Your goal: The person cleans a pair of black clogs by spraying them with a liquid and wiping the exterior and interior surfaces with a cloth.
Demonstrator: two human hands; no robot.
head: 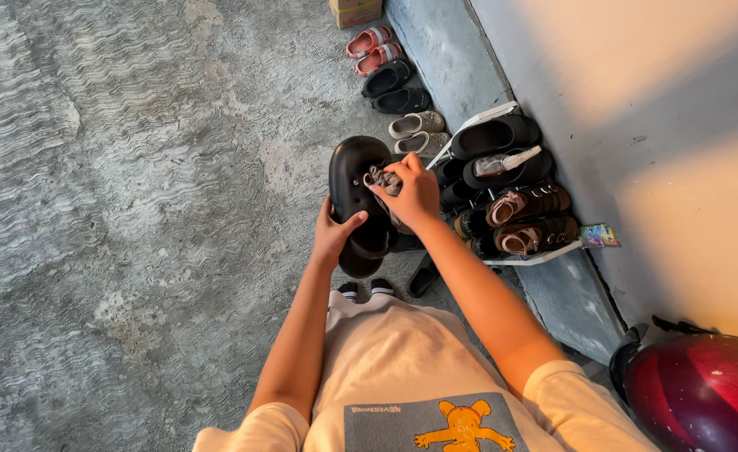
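Observation:
My left hand (333, 233) grips the side of a black clog-style shoe (356, 180), held up in front of me with its toe pointing away. My right hand (412, 191) presses a crumpled grey-brown cloth (380, 177) against the top of that shoe. Both arms reach forward over my light shirt.
A white shoe rack (526, 256) against the wall holds black clogs (497, 134) and brown sandals (526, 203). Along the wall base lie pink sandals (372, 48), black shoes (394, 88) and grey sandals (417, 132). A dark red helmet (704, 393) sits at lower right. The floor is rough concrete.

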